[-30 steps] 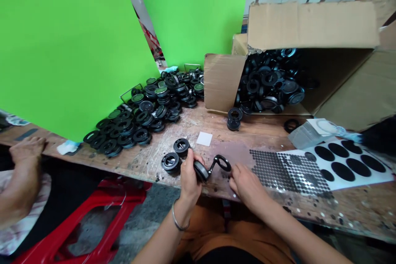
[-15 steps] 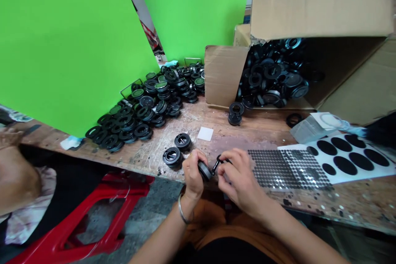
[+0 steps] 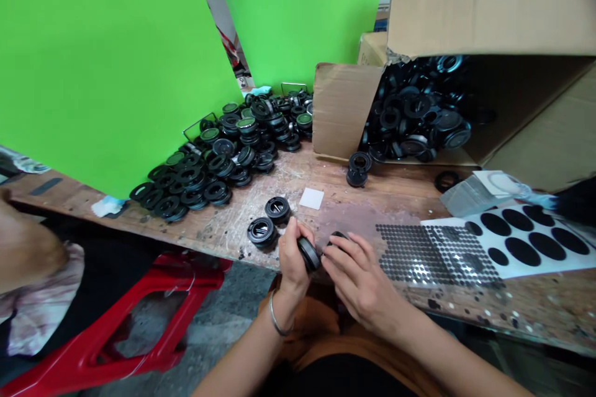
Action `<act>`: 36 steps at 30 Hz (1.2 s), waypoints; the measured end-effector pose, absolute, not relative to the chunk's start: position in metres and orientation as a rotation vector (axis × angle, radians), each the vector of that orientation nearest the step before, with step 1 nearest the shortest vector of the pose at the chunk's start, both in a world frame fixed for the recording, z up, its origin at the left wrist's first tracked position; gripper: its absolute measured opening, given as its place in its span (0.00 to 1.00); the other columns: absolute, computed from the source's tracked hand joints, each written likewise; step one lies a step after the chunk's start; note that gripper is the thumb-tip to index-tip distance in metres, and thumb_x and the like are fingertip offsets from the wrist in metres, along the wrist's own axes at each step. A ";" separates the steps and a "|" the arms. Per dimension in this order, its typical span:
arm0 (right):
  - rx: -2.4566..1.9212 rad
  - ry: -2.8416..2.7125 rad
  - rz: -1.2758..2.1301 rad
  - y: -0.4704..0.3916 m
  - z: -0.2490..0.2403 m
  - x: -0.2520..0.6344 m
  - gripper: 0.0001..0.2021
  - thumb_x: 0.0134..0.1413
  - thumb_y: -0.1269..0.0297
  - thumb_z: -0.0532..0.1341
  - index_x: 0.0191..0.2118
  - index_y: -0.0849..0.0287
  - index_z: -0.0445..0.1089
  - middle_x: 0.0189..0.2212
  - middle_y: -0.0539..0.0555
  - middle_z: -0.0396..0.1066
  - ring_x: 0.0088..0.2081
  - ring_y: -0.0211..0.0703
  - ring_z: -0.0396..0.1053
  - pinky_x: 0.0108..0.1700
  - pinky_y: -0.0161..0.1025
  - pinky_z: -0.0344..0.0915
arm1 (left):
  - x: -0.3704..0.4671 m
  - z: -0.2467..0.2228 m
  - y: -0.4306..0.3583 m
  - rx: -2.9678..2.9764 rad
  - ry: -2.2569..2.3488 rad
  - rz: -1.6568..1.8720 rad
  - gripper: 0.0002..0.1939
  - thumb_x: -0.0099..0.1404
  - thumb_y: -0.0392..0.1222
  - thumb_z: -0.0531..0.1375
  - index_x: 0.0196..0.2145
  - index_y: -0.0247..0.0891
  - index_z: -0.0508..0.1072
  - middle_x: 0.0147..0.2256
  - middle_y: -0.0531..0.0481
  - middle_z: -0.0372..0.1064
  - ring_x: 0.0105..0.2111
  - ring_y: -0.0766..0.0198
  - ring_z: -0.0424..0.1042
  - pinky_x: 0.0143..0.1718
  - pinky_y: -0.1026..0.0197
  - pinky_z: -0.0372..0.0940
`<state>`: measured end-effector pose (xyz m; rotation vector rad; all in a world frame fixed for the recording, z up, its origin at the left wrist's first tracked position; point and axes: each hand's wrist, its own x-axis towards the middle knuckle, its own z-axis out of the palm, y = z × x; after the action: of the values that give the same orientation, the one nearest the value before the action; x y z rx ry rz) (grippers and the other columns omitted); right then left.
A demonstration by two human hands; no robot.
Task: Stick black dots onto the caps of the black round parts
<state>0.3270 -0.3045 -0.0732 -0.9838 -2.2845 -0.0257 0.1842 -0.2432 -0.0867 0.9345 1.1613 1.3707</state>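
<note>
- Two bare hands meet just above the front edge of a wooden worktop [image 3: 386, 189], at work on a round black part [image 3: 309, 254].
- Fingers and thumb of the left hand [image 3: 294, 255] are wrapped firmly around that part, which is tilted on its side; a silvery bangle [image 3: 278, 317] circles the wrist.
- At its side, the right hand [image 3: 358, 276] bends its fingers over a small black ring [image 3: 338, 237], mostly hidden; whether they grip it or only touch it, one cannot tell.
- Near the front edge, just left of the hands, a pair of similar parts [image 3: 261, 232] lie flat, side by side, with a white square [image 3: 311, 198] farther back.
- Right of the hands, a sheet of small dark dots [image 3: 410, 254] lies by the front edge, partly over a white sheet with black ovals [image 3: 561, 265] that reaches toward the right end.
- Behind those sheets stand a clear plastic box [image 3: 470, 196] and, near it, a loose black ring [image 3: 447, 182].
- Toward the back edge, a cardboard box [image 3: 344, 113] lies with its mouth facing the worker, heaped inside with black parts [image 3: 416, 115]; one more piece [image 3: 357, 169] rests before it.
- Along a green board [image 3: 107, 68], a large pile of parts [image 3: 212, 167] stretches from near the front edge to the back.
- Beyond the front edge, at left, appear a red stool [image 3: 84, 356] and another person's arm [image 3: 28, 242].
</note>
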 end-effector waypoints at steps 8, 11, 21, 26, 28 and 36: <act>-1.307 -1.979 0.156 -0.306 -0.089 0.366 0.08 0.60 0.74 0.57 0.43 0.60 0.68 0.46 0.61 0.66 0.51 0.54 0.63 0.51 0.54 0.62 | 0.175 -0.086 -0.234 0.719 1.093 1.345 0.29 0.64 0.61 0.52 0.15 0.38 0.63 0.15 0.54 0.56 0.14 0.70 0.57 0.17 0.66 0.55; -1.480 -2.070 0.377 -0.306 -0.099 0.372 0.05 0.60 0.74 0.58 0.33 0.59 0.68 0.33 0.55 0.67 0.38 0.48 0.64 0.42 0.47 0.63 | 0.172 -0.084 -0.232 0.744 1.090 1.386 0.28 0.64 0.60 0.52 0.16 0.37 0.64 0.16 0.54 0.56 0.15 0.70 0.58 0.17 0.67 0.55; -1.558 -2.321 0.446 -0.300 -0.111 0.345 0.07 0.57 0.76 0.58 0.30 0.60 0.70 0.33 0.55 0.68 0.37 0.47 0.66 0.39 0.42 0.62 | 0.173 -0.087 -0.234 0.781 1.102 1.383 0.29 0.65 0.60 0.51 0.15 0.37 0.63 0.16 0.54 0.55 0.15 0.70 0.57 0.17 0.65 0.54; -1.588 -2.361 0.169 -0.304 -0.121 0.339 0.07 0.55 0.77 0.57 0.30 0.61 0.68 0.32 0.57 0.67 0.35 0.49 0.64 0.38 0.44 0.62 | 0.174 -0.087 -0.233 0.802 1.130 1.400 0.28 0.65 0.61 0.51 0.16 0.38 0.63 0.16 0.54 0.56 0.15 0.69 0.57 0.18 0.65 0.54; -1.550 -2.309 0.124 -0.309 -0.120 0.340 0.07 0.55 0.77 0.56 0.30 0.61 0.67 0.31 0.57 0.66 0.35 0.49 0.63 0.37 0.45 0.61 | 0.174 -0.087 -0.234 0.838 1.146 1.414 0.29 0.65 0.61 0.50 0.16 0.38 0.63 0.16 0.54 0.56 0.15 0.69 0.57 0.19 0.64 0.54; -1.251 -1.987 0.140 -0.294 -0.075 0.353 0.05 0.58 0.75 0.57 0.35 0.58 0.65 0.45 0.58 0.64 0.51 0.52 0.58 0.53 0.54 0.58 | 0.183 -0.081 -0.243 1.200 1.212 1.356 0.32 0.68 0.60 0.47 0.14 0.39 0.65 0.16 0.51 0.60 0.19 0.66 0.60 0.25 0.62 0.56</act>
<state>0.3525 -0.2936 -0.0749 -1.2511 -1.9869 0.1399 0.1828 -0.2434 -0.0812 1.2003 1.2119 1.3558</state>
